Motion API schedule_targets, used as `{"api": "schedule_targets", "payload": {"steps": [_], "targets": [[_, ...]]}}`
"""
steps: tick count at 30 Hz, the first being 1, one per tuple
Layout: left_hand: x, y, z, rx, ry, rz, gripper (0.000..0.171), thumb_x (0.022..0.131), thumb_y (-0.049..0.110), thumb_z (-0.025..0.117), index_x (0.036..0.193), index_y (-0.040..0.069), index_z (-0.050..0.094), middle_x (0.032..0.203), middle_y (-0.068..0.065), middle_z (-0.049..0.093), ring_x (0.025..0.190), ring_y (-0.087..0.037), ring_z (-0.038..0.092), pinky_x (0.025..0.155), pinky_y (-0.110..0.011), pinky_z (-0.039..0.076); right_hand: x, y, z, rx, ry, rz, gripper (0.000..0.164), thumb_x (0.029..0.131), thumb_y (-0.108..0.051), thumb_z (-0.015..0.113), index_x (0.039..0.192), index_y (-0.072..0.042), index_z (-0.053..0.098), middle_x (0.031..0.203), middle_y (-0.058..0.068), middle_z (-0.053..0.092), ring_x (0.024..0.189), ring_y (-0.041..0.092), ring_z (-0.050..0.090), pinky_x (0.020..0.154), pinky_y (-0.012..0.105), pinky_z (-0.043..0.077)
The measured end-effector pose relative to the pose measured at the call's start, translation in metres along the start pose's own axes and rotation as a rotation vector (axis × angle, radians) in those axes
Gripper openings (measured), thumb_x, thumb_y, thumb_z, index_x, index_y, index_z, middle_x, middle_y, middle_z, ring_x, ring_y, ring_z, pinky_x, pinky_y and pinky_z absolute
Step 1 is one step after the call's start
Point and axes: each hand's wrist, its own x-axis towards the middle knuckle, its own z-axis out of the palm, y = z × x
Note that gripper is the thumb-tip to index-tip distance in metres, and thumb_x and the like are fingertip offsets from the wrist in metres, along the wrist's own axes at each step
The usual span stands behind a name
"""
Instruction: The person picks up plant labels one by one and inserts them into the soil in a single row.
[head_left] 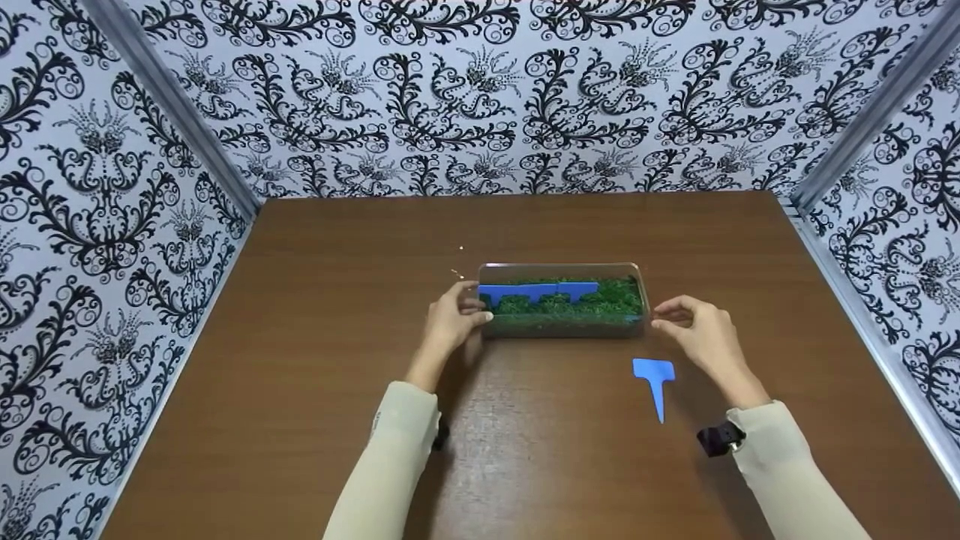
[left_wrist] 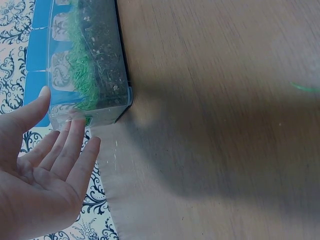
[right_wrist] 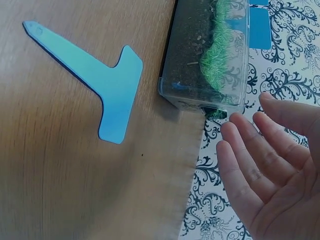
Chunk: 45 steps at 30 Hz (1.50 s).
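Note:
A clear rectangular planter box point(head_left: 562, 330) holds soil and green grass point(head_left: 619, 296). Several blue T-shaped plant labels point(head_left: 538, 289) stand in a row in it, their heads side by side toward the left. My left hand point(head_left: 450, 319) is at the box's left end, fingertips right by the end wall and thumb at the front corner. Off the right end, my right hand point(head_left: 709, 334) has its fingers extended toward the wall, holding nothing. One loose blue plant label point(right_wrist: 112, 90) lies flat on the table in front of the box's right end, its point facing me.
The brown wooden table point(head_left: 337, 420) is bounded by black-and-white patterned walls point(head_left: 480, 97) at the back and both sides. Small light crumbs point(head_left: 459, 274) lie beyond the box's left end. In the left wrist view, a green strand point(left_wrist: 304, 88) rests on the tabletop.

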Motion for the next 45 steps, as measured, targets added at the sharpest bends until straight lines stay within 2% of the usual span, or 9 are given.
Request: {"api": "schedule_targets", "payload": {"steps": [11, 20, 27, 36, 45], "targets": [[-0.001, -0.001, 0.001, 0.011, 0.006, -0.017, 0.057, 0.085, 0.013, 0.079, 0.138, 0.014, 0.057, 0.113, -0.010, 0.076, 0.107, -0.023, 0.072, 0.097, -0.037, 0.055, -0.005, 0.006, -0.001, -0.002, -0.036, 0.021, 0.026, 0.094, -0.024, 0.070, 0.113, -0.006, 0.071, 0.108, 0.016, 0.075, 0.099, 0.034, 0.072, 0.080, 0.048, 0.057], [-0.001, -0.001, 0.000, 0.042, 0.011, -0.017, 0.057, 0.085, 0.016, 0.079, 0.138, 0.016, 0.058, 0.113, -0.008, 0.076, 0.108, -0.022, 0.072, 0.101, -0.040, 0.053, -0.010, 0.012, -0.001, -0.021, -0.058, 0.032, 0.026, 0.094, -0.023, 0.069, 0.113, -0.005, 0.070, 0.108, 0.018, 0.075, 0.102, 0.037, 0.070, 0.083, 0.053, 0.056], [0.000, -0.001, -0.001, 0.035, 0.013, -0.015, 0.058, 0.084, 0.015, 0.080, 0.137, 0.017, 0.058, 0.113, -0.007, 0.076, 0.108, -0.021, 0.072, 0.100, -0.038, 0.053, -0.010, 0.014, -0.001, -0.035, -0.077, 0.038, 0.027, 0.094, -0.024, 0.069, 0.111, -0.004, 0.071, 0.106, 0.018, 0.075, 0.100, 0.036, 0.070, 0.080, 0.050, 0.056], [0.001, -0.002, 0.000, -0.028, -0.004, -0.003, 0.057, 0.085, 0.010, 0.078, 0.137, 0.013, 0.057, 0.114, -0.012, 0.075, 0.110, -0.024, 0.072, 0.098, -0.038, 0.056, -0.011, 0.017, 0.001, -0.063, -0.082, 0.025, 0.025, 0.093, -0.022, 0.070, 0.111, -0.004, 0.071, 0.105, 0.017, 0.076, 0.100, 0.036, 0.071, 0.084, 0.055, 0.053], [0.000, -0.001, -0.001, -0.031, -0.003, 0.003, 0.056, 0.086, 0.010, 0.078, 0.138, 0.011, 0.057, 0.114, -0.013, 0.075, 0.109, -0.025, 0.072, 0.096, -0.036, 0.056, -0.014, 0.019, 0.001, -0.060, -0.104, 0.040, 0.024, 0.093, -0.021, 0.070, 0.110, -0.004, 0.071, 0.105, 0.017, 0.076, 0.101, 0.038, 0.070, 0.086, 0.057, 0.052]]}}
